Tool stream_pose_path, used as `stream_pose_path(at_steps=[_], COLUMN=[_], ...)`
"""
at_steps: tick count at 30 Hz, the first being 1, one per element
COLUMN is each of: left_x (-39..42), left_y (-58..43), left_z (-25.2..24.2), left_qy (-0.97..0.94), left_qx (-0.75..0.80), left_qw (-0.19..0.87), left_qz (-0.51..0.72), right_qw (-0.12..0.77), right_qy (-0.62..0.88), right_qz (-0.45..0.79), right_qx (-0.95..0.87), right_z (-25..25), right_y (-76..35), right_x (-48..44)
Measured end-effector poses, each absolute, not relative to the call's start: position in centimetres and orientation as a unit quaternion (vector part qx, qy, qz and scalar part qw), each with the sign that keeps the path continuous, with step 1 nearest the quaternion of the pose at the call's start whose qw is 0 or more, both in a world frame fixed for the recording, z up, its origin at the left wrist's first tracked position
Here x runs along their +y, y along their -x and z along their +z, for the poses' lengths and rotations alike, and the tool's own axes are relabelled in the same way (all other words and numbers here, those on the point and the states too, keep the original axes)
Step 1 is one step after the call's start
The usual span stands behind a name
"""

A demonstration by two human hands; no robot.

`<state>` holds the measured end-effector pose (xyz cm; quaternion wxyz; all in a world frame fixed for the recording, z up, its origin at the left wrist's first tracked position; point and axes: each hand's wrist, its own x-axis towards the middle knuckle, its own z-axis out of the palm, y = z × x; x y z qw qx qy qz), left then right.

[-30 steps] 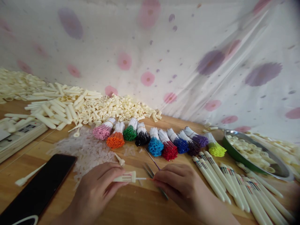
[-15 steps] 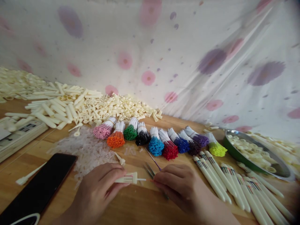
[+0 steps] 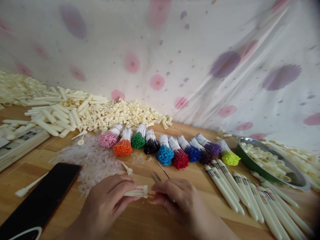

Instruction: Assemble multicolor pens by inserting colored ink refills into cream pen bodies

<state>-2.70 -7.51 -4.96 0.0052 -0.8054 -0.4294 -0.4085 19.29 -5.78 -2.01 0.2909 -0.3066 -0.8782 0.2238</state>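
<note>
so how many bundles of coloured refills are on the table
10, in one row, left to right: pink, orange, green, black, light blue, red, dark blue, dark brownish, purple just behind, yellow. None looks hidden.

Soft, dim light covers the table; the view's right edge blurs and darkens.

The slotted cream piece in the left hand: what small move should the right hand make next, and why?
Probably the right hand should gently push the orange refill further into the slotted cream piece: a short orange length shows outside it, and the left hand grips the piece.
</note>
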Motion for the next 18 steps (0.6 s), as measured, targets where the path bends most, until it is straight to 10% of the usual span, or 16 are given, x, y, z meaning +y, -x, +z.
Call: stream_pose_path(at_steps=[7, 18], left_x=[-7.4, -7.3], left_y=[3.0, 3.4], left_z=[-5.0, -4.8], left_qy=[0.803, 0.777], left_qx=[-0.424, -0.436], left_qw=[-0.006, -0.051], left_qz=[-0.419, -0.451], right_qw=[0.311, -0.016], right_qy=[0.349, 0.548], right_qz=[0.461, 0.034], right_qx=[-0.754, -0.836], right_z=[-2.1, -5.8], right_y=[-19.1, -19.6], right_x=[-5.6, -3.3])
